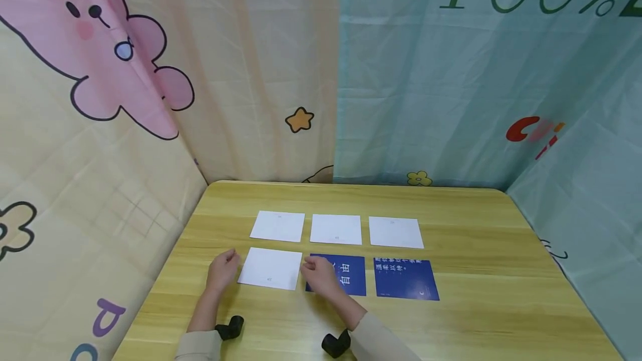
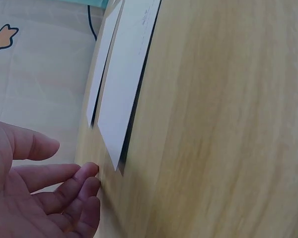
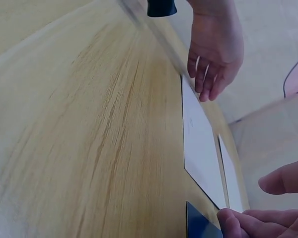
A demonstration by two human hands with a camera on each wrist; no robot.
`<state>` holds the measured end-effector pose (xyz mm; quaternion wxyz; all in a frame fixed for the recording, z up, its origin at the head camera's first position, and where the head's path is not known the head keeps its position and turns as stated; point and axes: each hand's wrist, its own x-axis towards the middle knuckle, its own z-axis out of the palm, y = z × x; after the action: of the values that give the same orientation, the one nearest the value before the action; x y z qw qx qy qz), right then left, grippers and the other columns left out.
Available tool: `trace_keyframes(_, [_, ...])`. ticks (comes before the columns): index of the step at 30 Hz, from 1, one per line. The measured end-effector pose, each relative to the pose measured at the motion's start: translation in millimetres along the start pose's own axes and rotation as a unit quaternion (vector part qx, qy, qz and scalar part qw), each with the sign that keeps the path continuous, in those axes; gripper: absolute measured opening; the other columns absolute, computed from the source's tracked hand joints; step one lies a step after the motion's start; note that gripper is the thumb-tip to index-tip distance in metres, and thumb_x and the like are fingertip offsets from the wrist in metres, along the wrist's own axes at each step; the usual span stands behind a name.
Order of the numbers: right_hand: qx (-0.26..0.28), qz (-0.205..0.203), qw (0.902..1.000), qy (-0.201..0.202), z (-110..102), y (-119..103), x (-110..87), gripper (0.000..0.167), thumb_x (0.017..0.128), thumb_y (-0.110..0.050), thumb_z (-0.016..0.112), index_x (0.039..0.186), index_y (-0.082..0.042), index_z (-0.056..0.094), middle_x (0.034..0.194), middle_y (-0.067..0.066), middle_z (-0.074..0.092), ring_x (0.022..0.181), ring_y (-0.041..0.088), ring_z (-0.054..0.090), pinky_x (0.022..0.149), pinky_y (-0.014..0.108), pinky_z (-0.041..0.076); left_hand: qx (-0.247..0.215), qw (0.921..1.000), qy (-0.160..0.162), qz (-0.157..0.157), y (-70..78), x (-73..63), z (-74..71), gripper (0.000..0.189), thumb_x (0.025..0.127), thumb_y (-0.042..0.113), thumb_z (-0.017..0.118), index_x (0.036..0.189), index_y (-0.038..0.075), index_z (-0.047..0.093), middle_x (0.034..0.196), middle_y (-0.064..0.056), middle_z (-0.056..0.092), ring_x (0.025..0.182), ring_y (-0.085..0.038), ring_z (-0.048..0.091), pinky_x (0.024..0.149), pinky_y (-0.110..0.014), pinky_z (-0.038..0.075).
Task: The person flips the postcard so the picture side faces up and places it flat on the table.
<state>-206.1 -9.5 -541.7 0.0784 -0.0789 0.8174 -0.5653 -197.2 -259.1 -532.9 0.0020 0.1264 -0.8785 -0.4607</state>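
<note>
A white card (image 1: 271, 269) lies flat at the front left of the card layout, between my two hands. Just off its left edge is my left hand (image 1: 222, 273), fingers loosely bent, holding nothing; the left wrist view shows a gap between thumb and fingers. My right hand (image 1: 321, 276) hovers at the card's right side and over the left part of a blue card (image 1: 353, 277) with white characters. In the right wrist view, the right thumb (image 3: 283, 179) stands apart from the fingers. Farther right lies a second blue card (image 1: 406, 283), its print upside down or turned.
Behind the front row lie three more white cards, at left (image 1: 277, 226), middle (image 1: 336, 229) and right (image 1: 396, 232). All rest on a wooden table (image 1: 481, 272). Printed curtains (image 1: 271, 71) hang around its back and sides. Black wrist mounts (image 1: 230, 328) sit beside both forearms.
</note>
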Motion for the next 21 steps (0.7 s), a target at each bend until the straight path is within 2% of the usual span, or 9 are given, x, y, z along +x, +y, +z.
trace_keyframes(5, [-0.012,-0.002,0.9999,0.012,3.4,-2.2,0.9,0.033,0.083,-0.006,0.058,0.108,0.015,0.059,0.097,0.019,0.065,0.086,0.023,0.061,0.072,0.035,0.051,0.006,0.9999,-0.011,0.004,0.7,0.0,-1.3,0.044,0.095,0.012,0.038,0.126,-0.019,0.039,0.129,-0.033,0.039,0.120,-0.047,0.035,0.096,-0.051,0.032])
trace_keyframes(7, [-0.012,-0.009,0.9998,0.015,4.5,-3.2,1.1,0.021,0.082,-0.003,0.057,0.093,0.014,0.062,0.080,0.013,0.064,0.071,0.017,0.059,0.063,0.031,0.049,0.013,0.9998,-0.007,0.011,1.3,-0.3,-0.4,0.043,0.095,0.012,0.038,0.123,-0.020,0.041,0.127,-0.033,0.042,0.118,-0.047,0.037,0.095,-0.051,0.034])
trace_keyframes(9, [-0.014,-0.009,0.9997,0.018,5.9,-3.8,1.5,0.012,0.081,-0.002,0.056,0.073,0.006,0.059,0.062,0.002,0.055,0.057,0.010,0.048,0.052,0.025,0.042,0.019,0.9997,-0.001,0.016,1.7,-0.8,0.6,0.042,0.095,0.012,0.039,0.122,-0.020,0.044,0.125,-0.033,0.044,0.117,-0.047,0.039,0.093,-0.051,0.035])
trace_keyframes(11, [-0.011,-0.016,0.9997,0.017,7.4,-4.6,2.0,0.025,0.081,-0.001,0.055,0.059,-0.004,0.045,0.051,-0.005,0.038,0.047,0.007,0.035,0.045,0.022,0.030,0.024,0.9995,0.005,0.020,2.0,-0.9,1.7,0.040,0.095,0.011,0.040,0.120,-0.019,0.046,0.123,-0.032,0.047,0.116,-0.046,0.041,0.093,-0.050,0.036])
trace_keyframes(12, [-0.008,-0.020,0.9997,0.015,8.3,-4.9,2.4,0.032,0.081,0.000,0.055,0.057,-0.008,0.037,0.049,-0.006,0.029,0.044,0.007,0.029,0.044,0.021,0.026,0.026,0.9994,0.006,0.021,2.6,-1.1,2.2,0.040,0.095,0.012,0.039,0.120,-0.019,0.046,0.123,-0.032,0.047,0.116,-0.046,0.041,0.092,-0.051,0.036])
trace_keyframes(15, [-0.008,-0.030,0.9994,0.015,11.1,-5.3,2.6,0.041,0.082,0.000,0.056,0.055,-0.013,0.028,0.047,-0.008,0.024,0.041,0.006,0.025,0.042,0.020,0.022,0.025,0.9994,0.007,0.022,3.5,-1.9,3.2,0.040,0.094,0.011,0.039,0.120,-0.019,0.047,0.123,-0.032,0.047,0.116,-0.046,0.040,0.093,-0.051,0.036])
trace_keyframes(21, [-0.015,-0.034,0.9992,0.012,16.3,-4.2,3.7,0.041,0.081,-0.001,0.056,0.055,-0.013,0.027,0.047,-0.008,0.022,0.042,0.006,0.023,0.042,0.020,0.020,0.024,0.9994,0.014,0.022,4.2,-4.3,5.0,0.039,0.095,0.011,0.040,0.119,-0.019,0.048,0.122,-0.032,0.048,0.116,-0.046,0.041,0.092,-0.051,0.036])
